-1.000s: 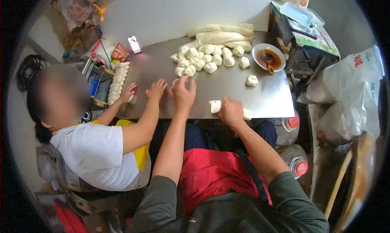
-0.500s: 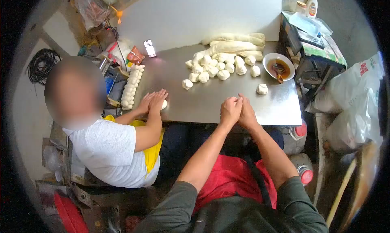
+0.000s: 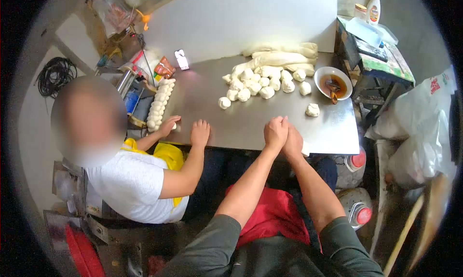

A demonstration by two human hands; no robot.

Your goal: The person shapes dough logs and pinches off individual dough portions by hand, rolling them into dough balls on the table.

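My left hand (image 3: 275,134) and my right hand (image 3: 292,141) are pressed together at the table's front edge, fingers closed against each other. From under the heel of my right hand a bit of white dough (image 3: 305,149) pokes out. The rest of that dough is hidden. What my left fingers close on cannot be seen. Beyond my hands, a single dough ball (image 3: 312,110) sits apart on the metal table (image 3: 202,91). Farther back lies a heap of dough balls (image 3: 263,81), with thick dough ropes (image 3: 284,59) behind it.
A white bowl (image 3: 348,90) of brown liquid with a spoon stands at the right. On the left, a co-worker's hand (image 3: 169,124) touches a dough piece; the other hand (image 3: 200,132) rests on the table. A row of dough (image 3: 160,103) and a phone (image 3: 182,60) lie beyond.
My hands have shifted slightly downward, and dough now shows beside my right hand. The co-worker's hands have moved apart, one going left with a dough piece.
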